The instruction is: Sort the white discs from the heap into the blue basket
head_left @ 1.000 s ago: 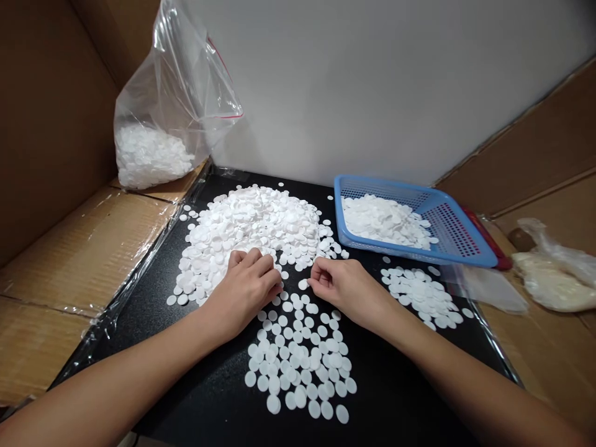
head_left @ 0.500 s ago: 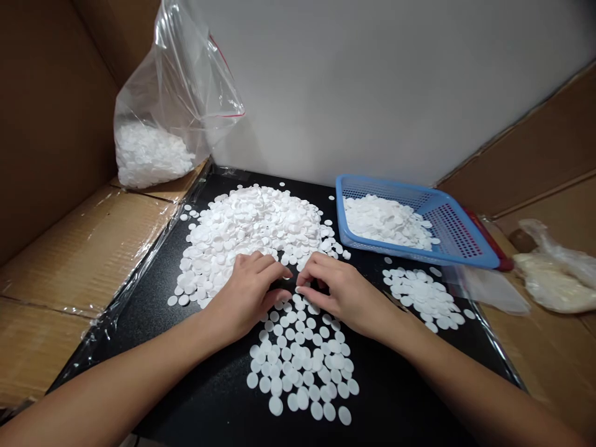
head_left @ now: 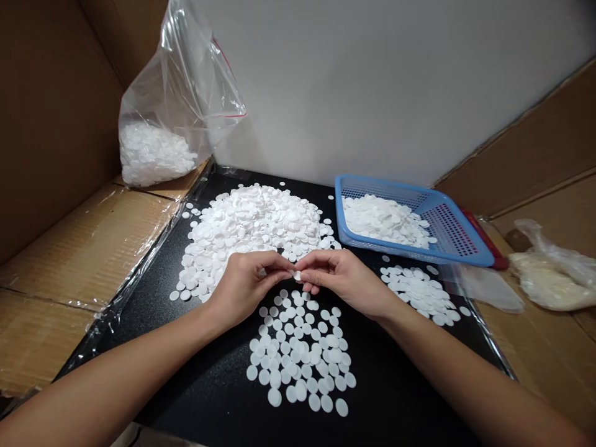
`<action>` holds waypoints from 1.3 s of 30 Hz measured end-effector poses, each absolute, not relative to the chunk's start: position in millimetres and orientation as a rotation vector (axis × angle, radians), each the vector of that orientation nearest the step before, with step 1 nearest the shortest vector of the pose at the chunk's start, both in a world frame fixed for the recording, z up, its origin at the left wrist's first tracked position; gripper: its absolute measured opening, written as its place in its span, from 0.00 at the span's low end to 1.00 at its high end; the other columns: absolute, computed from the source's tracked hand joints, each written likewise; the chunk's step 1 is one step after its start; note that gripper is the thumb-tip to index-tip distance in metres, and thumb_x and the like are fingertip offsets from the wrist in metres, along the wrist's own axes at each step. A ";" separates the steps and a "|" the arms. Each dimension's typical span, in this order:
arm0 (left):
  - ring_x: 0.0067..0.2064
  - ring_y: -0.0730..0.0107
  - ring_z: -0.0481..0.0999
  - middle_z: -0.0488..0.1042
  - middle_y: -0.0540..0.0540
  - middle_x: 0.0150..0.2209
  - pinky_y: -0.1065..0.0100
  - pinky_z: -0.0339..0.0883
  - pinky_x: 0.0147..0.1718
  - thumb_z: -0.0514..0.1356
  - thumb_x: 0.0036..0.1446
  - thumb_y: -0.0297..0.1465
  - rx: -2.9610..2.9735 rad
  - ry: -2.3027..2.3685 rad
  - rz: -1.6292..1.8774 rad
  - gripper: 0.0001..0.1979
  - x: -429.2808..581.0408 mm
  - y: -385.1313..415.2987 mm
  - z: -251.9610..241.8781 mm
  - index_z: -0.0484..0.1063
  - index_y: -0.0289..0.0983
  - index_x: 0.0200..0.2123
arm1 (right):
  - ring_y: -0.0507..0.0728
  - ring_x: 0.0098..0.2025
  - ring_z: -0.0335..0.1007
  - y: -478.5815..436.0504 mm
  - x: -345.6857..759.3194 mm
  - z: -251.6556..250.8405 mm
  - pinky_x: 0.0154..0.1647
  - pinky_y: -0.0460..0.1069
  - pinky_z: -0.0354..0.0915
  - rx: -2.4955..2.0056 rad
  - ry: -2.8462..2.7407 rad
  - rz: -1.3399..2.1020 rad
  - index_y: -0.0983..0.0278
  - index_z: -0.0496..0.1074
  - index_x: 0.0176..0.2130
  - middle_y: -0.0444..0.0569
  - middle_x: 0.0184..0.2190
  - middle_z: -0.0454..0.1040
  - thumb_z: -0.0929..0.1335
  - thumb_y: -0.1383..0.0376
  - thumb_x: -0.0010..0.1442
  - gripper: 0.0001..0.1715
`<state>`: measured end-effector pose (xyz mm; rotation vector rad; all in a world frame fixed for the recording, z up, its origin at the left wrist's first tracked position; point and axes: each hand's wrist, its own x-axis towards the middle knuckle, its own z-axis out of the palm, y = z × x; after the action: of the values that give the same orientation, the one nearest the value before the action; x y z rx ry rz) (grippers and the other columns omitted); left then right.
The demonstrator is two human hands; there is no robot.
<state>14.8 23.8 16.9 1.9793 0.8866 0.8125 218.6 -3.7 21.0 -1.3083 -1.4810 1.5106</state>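
My left hand (head_left: 246, 282) and my right hand (head_left: 342, 279) meet fingertip to fingertip just above the black mat (head_left: 209, 385). Together they pinch one small white disc (head_left: 297, 275) between them. Behind the hands lies a big heap of white discs (head_left: 254, 226). Below the hands a flat spread of discs (head_left: 300, 354) covers the mat in a single layer. A smaller patch of discs (head_left: 416, 292) lies to the right of my right hand.
A blue plastic basket (head_left: 459, 233) with discs in it stands at the back right. A clear bag (head_left: 172, 118) of discs leans on cardboard at the back left. Cardboard walls flank both sides, and a crumpled plastic bag (head_left: 552, 273) lies at far right.
Both hands have lifted off the mat and come together, taking up one disc between their fingertips. A second ago they rested apart on the discs.
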 end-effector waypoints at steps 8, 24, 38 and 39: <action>0.40 0.63 0.71 0.76 0.47 0.35 0.63 0.63 0.40 0.62 0.60 0.24 2.557 0.796 0.463 0.05 13.7 24.1 9.1 0.77 0.37 0.34 | 0.51 0.26 0.63 -6.0 216.5 16.6 0.27 0.47 0.59 -1.506 -1.859 1.103 0.63 0.74 0.31 0.43 0.25 0.72 0.68 0.62 0.60 0.08; 0.32 0.72 0.74 0.76 0.50 0.31 0.70 0.66 0.32 0.62 0.57 0.27 1.753 0.929 0.681 0.05 13.5 21.9 18.8 0.72 0.37 0.38 | 0.49 0.24 0.68 -9.3 207.8 20.6 0.25 0.45 0.65 -1.272 -1.374 1.603 0.63 0.64 0.35 0.43 0.26 0.74 0.68 0.57 0.61 0.12; 0.36 0.69 0.77 0.78 0.49 0.34 0.70 0.69 0.32 0.61 0.57 0.23 2.106 0.937 0.606 0.08 11.0 17.4 18.4 0.78 0.40 0.37 | 0.45 0.13 0.53 -3.4 215.2 21.9 0.13 0.41 0.50 -1.630 -1.464 1.516 0.64 0.69 0.29 0.38 0.15 0.67 0.68 0.62 0.55 0.08; 0.36 0.69 0.77 0.78 0.49 0.34 0.70 0.69 0.32 0.61 0.57 0.23 2.063 0.960 0.600 0.09 11.1 17.2 19.3 0.78 0.40 0.38 | 0.46 0.12 0.53 -3.6 215.3 21.7 0.13 0.42 0.50 -1.638 -1.493 1.518 0.64 0.69 0.29 0.38 0.15 0.67 0.68 0.62 0.56 0.07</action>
<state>11.1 17.2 19.3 2.0632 0.9602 0.5996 215.3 -3.6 21.7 -1.6381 -1.4931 1.5176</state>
